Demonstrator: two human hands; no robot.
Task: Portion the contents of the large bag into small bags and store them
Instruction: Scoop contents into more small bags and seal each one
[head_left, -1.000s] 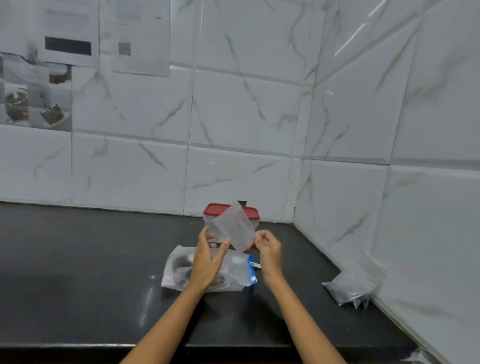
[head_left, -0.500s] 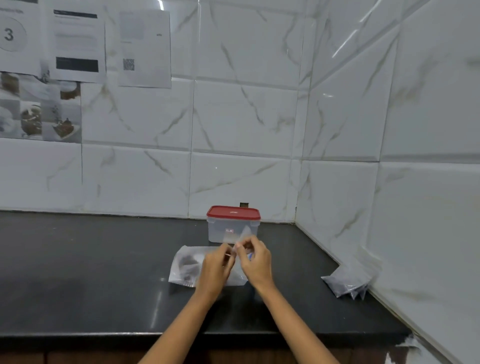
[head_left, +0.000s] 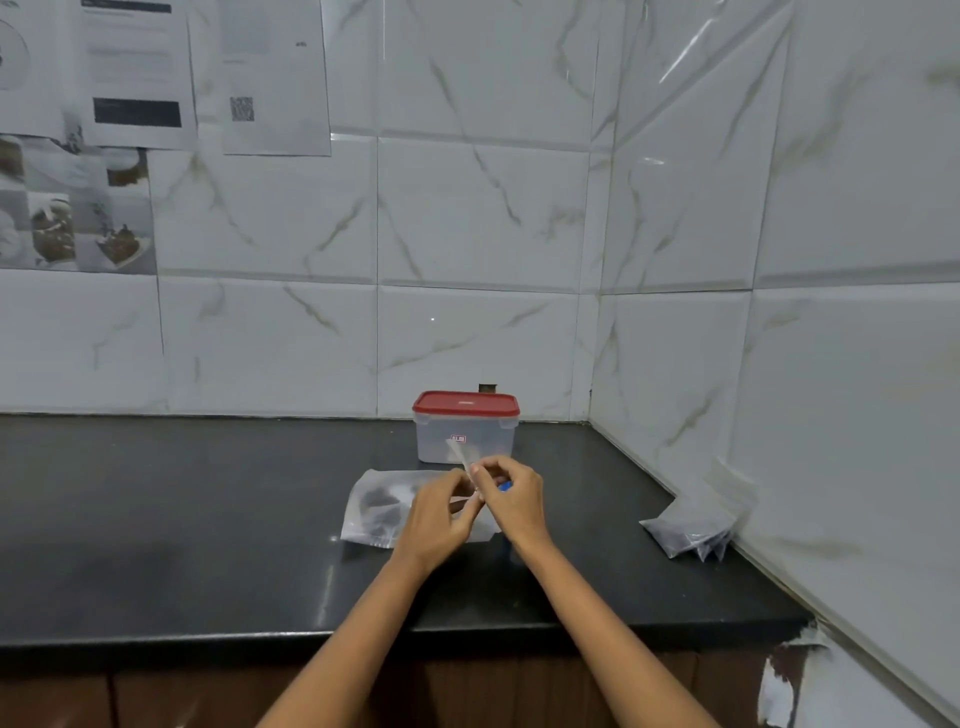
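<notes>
Both hands, left hand (head_left: 435, 512) and right hand (head_left: 514, 500), pinching small clear empty plastic bag (head_left: 464, 457) above large clear plastic bag of dark contents (head_left: 382, 506) lying on black counter (head_left: 182, 519). Risk: thin film slipping, mouth staying stuck, contents spilling during filling.

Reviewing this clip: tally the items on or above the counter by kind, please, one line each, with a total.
Large clear bag with dark contents, flat on the counter: 1
Small clear bag, pinched between left hand and right hand: 1
Red-lidded clear container, lid on: 1
Pile of filled small bags by the right wall: 1 pile, count unclear
Total: 4
</notes>
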